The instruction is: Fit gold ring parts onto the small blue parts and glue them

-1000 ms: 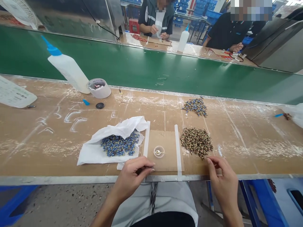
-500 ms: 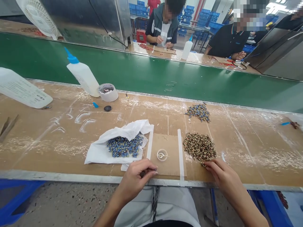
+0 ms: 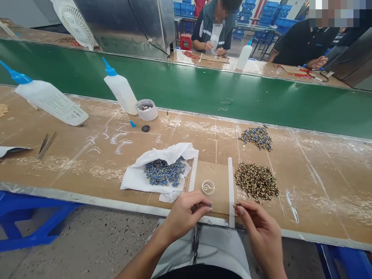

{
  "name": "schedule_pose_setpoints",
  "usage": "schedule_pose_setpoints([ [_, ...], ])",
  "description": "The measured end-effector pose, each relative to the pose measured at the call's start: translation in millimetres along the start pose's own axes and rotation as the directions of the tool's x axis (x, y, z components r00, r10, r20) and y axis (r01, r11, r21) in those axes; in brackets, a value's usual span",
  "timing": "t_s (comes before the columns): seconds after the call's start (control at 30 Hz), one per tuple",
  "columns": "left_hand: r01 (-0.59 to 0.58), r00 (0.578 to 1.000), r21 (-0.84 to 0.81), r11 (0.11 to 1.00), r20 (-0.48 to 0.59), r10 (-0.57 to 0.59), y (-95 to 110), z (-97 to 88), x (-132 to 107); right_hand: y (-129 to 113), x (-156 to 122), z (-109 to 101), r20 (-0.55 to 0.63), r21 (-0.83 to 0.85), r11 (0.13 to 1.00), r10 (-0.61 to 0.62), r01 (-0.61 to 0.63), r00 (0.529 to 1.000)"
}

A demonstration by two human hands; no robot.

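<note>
Your left hand (image 3: 188, 211) is pinching a tiny blue piece (image 3: 209, 205) between the thumb and first finger, and one end is peeking out. Your right hand (image 3: 260, 228) is pinching a tiny dark piece (image 3: 236, 205) the same way, but it is too small for its shape to be told. Your two hands are facing each other, near but apart, by the front edge of the brown, shiny counter (image 3: 319, 205). Your left fingers are hanging over the flat brown cardboard pad (image 3: 221, 172), and your right fingers are hovering just beside its long white tape strip (image 3: 231, 190). With bits this small, you are likely doing best when you are pinching softly, close to the end, so the tips are showing and nothing is spinning. The small clear round cup (image 3: 203, 191) is sitting on the pad just past your left fingers, with a thin pale loop (image 3: 207, 188) inside, so a high knuckle could be bumping it. The big brown-and-gold heap of tiny bits (image 3: 255, 181) is lying just past your right hand, so go gently there too. More blue bits (image 3: 165, 170) are resting on the crumpled white sheet (image 3: 130, 178) to the left.
</note>
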State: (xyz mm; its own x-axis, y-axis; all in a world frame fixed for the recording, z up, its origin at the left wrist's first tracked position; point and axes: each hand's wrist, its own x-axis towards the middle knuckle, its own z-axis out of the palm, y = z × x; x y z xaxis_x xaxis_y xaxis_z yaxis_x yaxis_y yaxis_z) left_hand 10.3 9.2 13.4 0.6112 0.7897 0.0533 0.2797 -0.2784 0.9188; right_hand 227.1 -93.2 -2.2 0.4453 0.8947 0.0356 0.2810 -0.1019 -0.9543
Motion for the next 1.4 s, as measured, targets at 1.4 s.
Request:
schedule_pose_setpoints([
  [1.4,-0.356,0.934,0.413,0.838,0.114,0.340,-13,16.3,-1,-14,1,32,0.434,0.000,1.000,-0.013,0.015,0.901],
])
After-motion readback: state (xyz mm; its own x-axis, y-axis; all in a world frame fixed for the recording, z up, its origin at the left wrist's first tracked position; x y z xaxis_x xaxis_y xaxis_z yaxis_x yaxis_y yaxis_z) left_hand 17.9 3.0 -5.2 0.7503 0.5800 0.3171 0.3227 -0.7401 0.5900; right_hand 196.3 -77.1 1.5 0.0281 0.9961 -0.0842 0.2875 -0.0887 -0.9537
